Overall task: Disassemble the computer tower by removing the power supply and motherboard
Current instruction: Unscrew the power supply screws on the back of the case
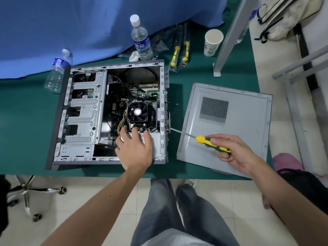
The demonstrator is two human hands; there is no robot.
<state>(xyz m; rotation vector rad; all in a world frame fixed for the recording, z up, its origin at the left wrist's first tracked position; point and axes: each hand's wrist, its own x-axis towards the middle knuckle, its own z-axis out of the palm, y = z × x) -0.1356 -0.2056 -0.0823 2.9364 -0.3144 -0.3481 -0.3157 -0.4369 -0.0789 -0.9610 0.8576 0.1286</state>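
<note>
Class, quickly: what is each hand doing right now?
Left hand: open, fingers resting on the power supply.
Right hand: gripping the screwdriver.

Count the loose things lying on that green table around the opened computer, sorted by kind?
Water bottles: 2
Paper cups: 1
Packaged screwdrivers: 2
Removed side panels: 1
Screwdrivers in the right hand: 1
Total: 7

Open tower [113, 114] flat on green table, mobo [142, 96] inside (PSU [154, 141] near edge).
</note>
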